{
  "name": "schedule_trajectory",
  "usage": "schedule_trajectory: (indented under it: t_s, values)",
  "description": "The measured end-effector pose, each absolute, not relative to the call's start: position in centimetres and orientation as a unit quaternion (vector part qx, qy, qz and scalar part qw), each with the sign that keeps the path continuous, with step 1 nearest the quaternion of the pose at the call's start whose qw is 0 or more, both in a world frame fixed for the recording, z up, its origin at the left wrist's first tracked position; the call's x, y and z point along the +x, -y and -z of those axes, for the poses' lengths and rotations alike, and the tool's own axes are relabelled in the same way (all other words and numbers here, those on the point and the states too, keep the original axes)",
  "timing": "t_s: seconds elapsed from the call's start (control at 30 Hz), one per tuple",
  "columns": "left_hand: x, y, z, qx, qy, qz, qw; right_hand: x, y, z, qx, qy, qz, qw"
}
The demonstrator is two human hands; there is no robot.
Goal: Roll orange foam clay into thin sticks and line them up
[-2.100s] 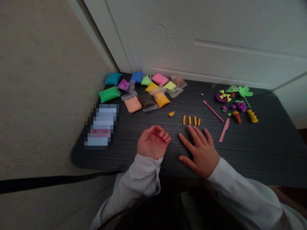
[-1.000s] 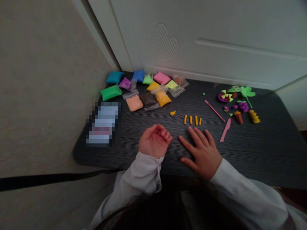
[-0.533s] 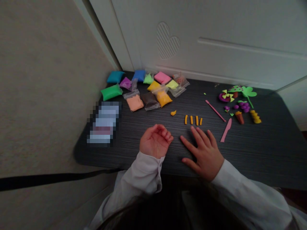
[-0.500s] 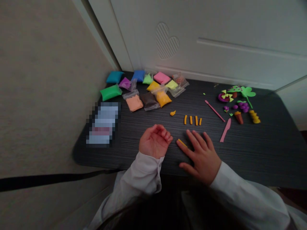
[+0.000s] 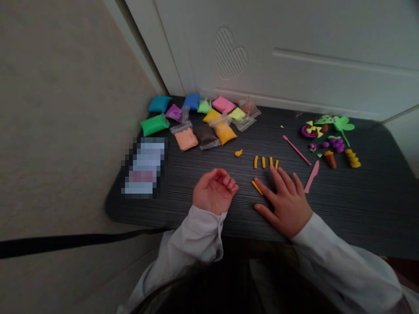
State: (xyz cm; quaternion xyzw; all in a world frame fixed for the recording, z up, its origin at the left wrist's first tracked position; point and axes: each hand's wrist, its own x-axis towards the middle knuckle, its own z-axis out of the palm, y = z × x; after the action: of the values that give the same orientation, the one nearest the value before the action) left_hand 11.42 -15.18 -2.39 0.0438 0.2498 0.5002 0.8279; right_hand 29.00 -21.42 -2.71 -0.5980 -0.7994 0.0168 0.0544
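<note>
My right hand [image 5: 286, 203] lies flat on the dark table [image 5: 353, 209], fingers stretched out, with a thin orange clay roll [image 5: 257, 187] showing at its index finger. Just beyond its fingertips stands a row of several short orange clay sticks [image 5: 266, 162]. My left hand [image 5: 214, 192] rests palm up beside it, fingers loosely curled, and nothing shows in it. A small orange clay lump [image 5: 238, 153] lies farther back.
Several bags of coloured clay [image 5: 203, 122] are piled at the back left. A pink stick tool [image 5: 297, 150] and a pink plastic knife [image 5: 311, 176] lie to the right. Finished clay figures [image 5: 330, 137] stand at the back right. A blurred flat item [image 5: 144, 168] is at left.
My right hand slid back and forth over the table, and the thin orange roll came into view at its index finger. My left hand stayed put.
</note>
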Motion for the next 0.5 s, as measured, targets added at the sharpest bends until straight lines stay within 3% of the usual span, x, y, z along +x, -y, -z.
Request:
schedule_trajectory:
  t_s: [0.13,0.5]
  values:
    - [11.42,15.15,2.31,0.042,-0.253,-0.503,0.825,28.78,21.6,2.64,-0.545,0.836,-0.042,0.04]
    - [11.4,15.22,2.41,0.044,-0.247,-0.501,0.828,28.68,21.8,2.74,-0.57,0.82,-0.033,0.035]
